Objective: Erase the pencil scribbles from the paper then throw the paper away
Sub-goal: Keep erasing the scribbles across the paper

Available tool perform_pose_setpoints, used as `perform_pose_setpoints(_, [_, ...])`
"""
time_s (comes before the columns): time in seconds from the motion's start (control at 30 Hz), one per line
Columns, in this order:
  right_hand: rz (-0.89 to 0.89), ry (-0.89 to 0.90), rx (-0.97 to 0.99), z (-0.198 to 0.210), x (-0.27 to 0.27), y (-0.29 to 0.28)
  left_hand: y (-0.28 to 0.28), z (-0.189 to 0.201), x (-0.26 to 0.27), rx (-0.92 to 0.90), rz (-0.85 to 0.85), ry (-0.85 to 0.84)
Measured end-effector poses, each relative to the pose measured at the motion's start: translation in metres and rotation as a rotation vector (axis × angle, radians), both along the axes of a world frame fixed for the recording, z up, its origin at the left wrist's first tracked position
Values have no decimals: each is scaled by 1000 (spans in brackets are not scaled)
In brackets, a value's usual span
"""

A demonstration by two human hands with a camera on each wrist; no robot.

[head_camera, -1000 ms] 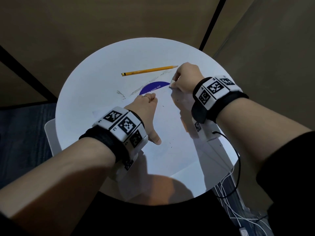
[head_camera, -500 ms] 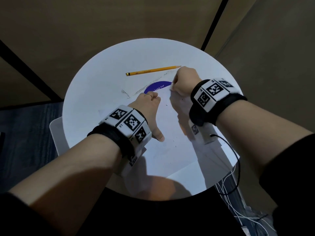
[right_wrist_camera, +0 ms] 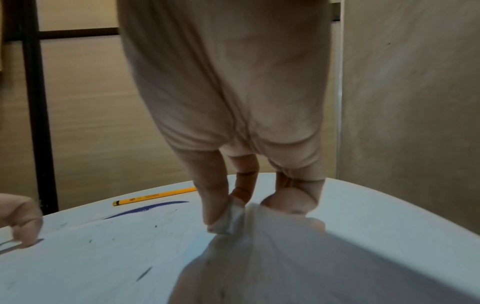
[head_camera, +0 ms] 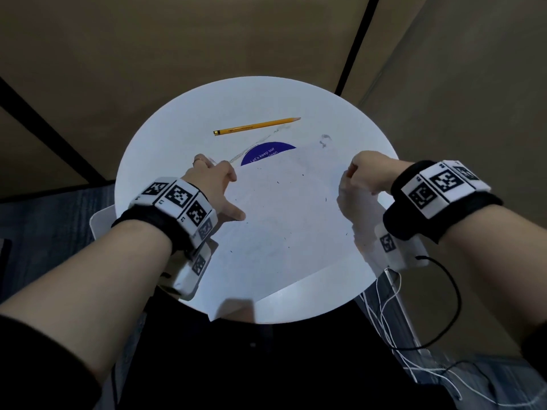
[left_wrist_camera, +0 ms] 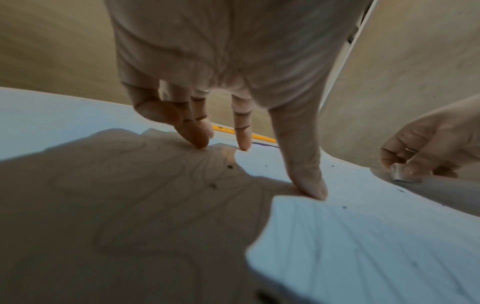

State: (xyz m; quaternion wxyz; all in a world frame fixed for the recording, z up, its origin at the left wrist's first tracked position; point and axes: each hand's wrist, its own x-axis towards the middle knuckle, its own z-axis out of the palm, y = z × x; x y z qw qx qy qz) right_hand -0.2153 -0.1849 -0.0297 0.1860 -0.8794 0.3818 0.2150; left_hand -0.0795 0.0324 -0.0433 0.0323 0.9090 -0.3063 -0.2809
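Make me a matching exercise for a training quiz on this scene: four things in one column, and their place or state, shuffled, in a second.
Things:
1. yellow wooden pencil
2. white sheet of paper
3. small white eraser
4. blue round sticker

Places or states:
A. partly covered by the paper's far edge
B. pinched in the right hand
C. lying untouched at the table's far side
D. held at both side edges, with the left hand's fingertips resting on it

Pairs: 1-C, 2-D, 3-B, 4-A

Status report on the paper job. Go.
Left hand presses fingertips on the paper. Right hand pinches the eraser together with the paper's right edge. Eraser crumbs on the sheet. Pencil beyond it, nothing blocking.
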Motion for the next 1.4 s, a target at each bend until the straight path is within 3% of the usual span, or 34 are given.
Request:
perform_pose_setpoints(0.13, [48,-27,21,-2,6,-1,9,2,-1,-8,19,19])
perform_pose_setpoints(0.27, [136,-97,-130,1,20,-5,15,0,4,-66,15,5])
perform_pose_setpoints(0.47, [141,-371,-279,8,45,-2,12,-1,-2,-166,-16,78])
perform_pose_setpoints(0.57, [134,-418,-246,3,51,9,8,-3,-4,-131,-103,49])
perform_pose_setpoints(0.7, [293,-382,-90,-4,50,39,4,-7,-5,14,-309,-102])
perform_pose_setpoints(0.87, [308,-451,92,-11,57,73,6,-8,-3,170,-460,-120])
perform_pose_setpoints(1.1, [336,-452,95,-21,60,92,30,-11,8,248,-504,-138])
perform_pose_setpoints(1.27, [365,-426,6,-18,64,101,40,-13,9,219,-513,-138])
perform_pose_setpoints(1.4, [444,-396,60,-19,62,121,42,-13,7,173,-496,-108])
